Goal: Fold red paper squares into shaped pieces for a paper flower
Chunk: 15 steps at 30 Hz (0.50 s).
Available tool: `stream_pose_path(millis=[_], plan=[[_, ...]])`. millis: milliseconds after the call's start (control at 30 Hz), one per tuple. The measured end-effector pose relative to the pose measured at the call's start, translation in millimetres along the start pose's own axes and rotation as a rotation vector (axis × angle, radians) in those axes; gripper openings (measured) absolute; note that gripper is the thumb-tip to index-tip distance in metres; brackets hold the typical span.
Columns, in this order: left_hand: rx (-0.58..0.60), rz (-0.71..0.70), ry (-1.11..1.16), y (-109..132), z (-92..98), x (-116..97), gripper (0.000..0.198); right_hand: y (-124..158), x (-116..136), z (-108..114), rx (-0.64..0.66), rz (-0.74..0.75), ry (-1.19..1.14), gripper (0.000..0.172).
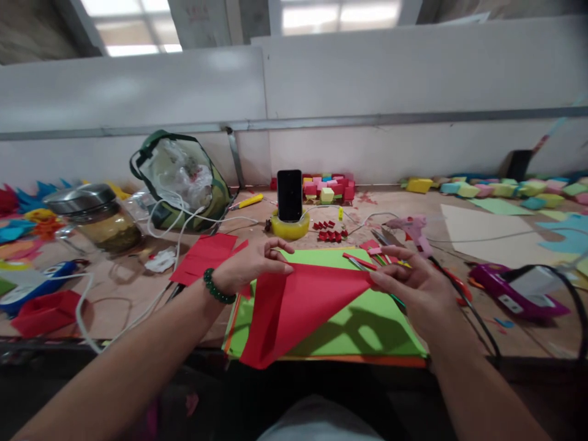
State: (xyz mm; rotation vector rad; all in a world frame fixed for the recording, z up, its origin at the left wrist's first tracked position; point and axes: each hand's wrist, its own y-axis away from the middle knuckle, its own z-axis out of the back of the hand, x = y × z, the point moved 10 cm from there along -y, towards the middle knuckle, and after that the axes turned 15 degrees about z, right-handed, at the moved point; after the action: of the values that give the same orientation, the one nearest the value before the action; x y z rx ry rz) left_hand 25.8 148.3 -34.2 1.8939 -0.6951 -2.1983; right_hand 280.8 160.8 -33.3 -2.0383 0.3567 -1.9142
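Note:
A folded sheet of red paper [307,300] is stretched between my two hands, its lower corner hanging toward the table's front edge. My left hand [260,263] pinches its upper left edge between thumb and fingers; a dark green bead bracelet circles that wrist. At the right corner, my right hand [413,282] grips the paper between thumb and forefinger. Beneath lies a stack of green paper [376,331] with orange sheets showing at its edge. More cut red paper [206,254] rests on the table left of the stack.
A phone [290,196] stands on a yellow tape roll [290,225] behind the stack. A pink glue gun [416,233] and purple power strip [514,294] sit to the right, with trailing cords. A glass jar [98,220] and camouflage bag [215,190] stand left, near a yellow cutter [249,201].

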Motion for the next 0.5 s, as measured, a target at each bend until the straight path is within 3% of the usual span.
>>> stream_pose_path(millis=[233,500], plan=[[-0.002,-0.008,0.144,19,-14.2,4,0.040,16,35,18,-0.096,0.080,0.016,0.048],[0.073,0.025,0.178,18,-25.8,7,0.039,19,38,26,-0.066,0.108,0.062,0.048]])
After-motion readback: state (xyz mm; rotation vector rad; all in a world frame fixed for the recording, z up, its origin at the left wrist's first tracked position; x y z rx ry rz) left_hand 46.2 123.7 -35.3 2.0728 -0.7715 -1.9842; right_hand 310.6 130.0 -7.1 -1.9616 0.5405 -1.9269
